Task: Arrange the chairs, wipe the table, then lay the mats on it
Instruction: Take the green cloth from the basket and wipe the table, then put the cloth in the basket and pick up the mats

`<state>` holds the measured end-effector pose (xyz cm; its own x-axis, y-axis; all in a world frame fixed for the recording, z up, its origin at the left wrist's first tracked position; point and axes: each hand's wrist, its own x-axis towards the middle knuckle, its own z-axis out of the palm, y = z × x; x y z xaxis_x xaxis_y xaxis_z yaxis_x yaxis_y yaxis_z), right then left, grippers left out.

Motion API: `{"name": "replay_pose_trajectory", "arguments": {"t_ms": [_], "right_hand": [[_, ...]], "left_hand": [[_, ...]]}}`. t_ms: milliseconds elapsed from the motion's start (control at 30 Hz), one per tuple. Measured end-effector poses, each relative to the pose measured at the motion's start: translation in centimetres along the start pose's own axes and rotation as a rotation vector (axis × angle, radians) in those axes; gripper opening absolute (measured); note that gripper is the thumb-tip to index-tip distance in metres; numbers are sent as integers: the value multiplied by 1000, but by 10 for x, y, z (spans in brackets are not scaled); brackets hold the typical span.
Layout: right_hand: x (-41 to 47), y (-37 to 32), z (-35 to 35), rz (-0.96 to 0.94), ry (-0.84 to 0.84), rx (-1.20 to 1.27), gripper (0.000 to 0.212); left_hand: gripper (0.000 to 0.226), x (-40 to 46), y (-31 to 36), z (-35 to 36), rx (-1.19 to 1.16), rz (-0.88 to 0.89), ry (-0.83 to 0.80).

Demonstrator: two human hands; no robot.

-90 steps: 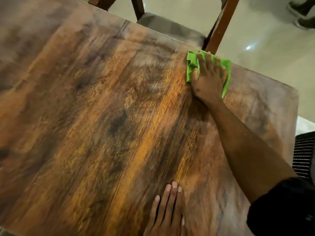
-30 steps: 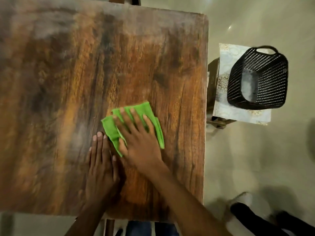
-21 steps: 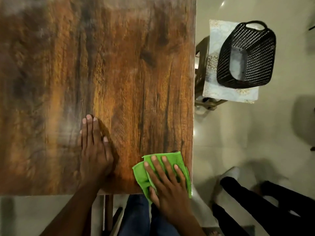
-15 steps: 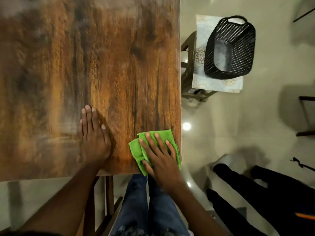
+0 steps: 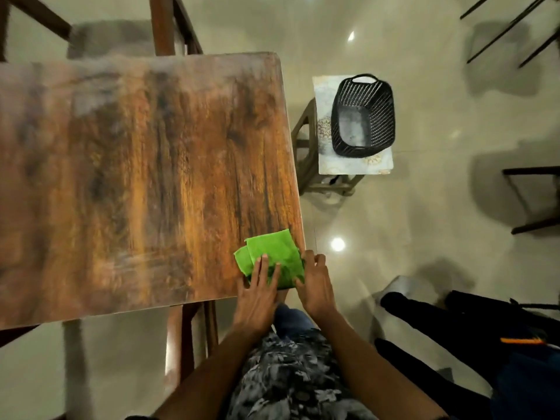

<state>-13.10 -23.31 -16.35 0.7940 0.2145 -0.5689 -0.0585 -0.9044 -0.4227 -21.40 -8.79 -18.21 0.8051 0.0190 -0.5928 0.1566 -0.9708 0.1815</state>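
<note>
Cloth (image 5: pixel 274 253) at table (image 5: pixel 136 177) corner — both hands touching.

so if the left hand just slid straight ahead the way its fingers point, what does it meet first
The left hand lies flat with its fingers already on the green cloth, so it would push that first. Beyond the cloth, only bare wooden table shows along that line, up to the far edge.

The desk (image 5: pixel 136 177) ran off the left edge, its grain smeared by blur, and the left hand (image 5: pixel 257 301) hid the green cloth's (image 5: pixel 272 253) near corner.
</note>
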Motion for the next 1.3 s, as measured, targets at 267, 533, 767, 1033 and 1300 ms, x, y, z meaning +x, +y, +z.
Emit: {"name": "replay_pose_trajectory", "arguments": {"t_ms": [267, 533, 767, 1033, 1300], "right_hand": [[8, -16, -31, -62, -132, 48, 50], [50, 29, -88, -155, -154, 348, 44], [74, 30, -179, 33, -206, 1060, 58], [125, 72, -252, 51, -303, 1117, 21], [170, 110, -299, 44, -299, 1142, 35]], "left_hand": [[62, 26, -7, -45, 97, 109, 14], [37, 56, 5, -145, -882, -101, 137], [25, 119, 52, -200, -1510, -184, 50], [21, 169, 135, -220, -1756, -316, 224], [31, 208, 208, -237, -1738, -498, 234]]}}
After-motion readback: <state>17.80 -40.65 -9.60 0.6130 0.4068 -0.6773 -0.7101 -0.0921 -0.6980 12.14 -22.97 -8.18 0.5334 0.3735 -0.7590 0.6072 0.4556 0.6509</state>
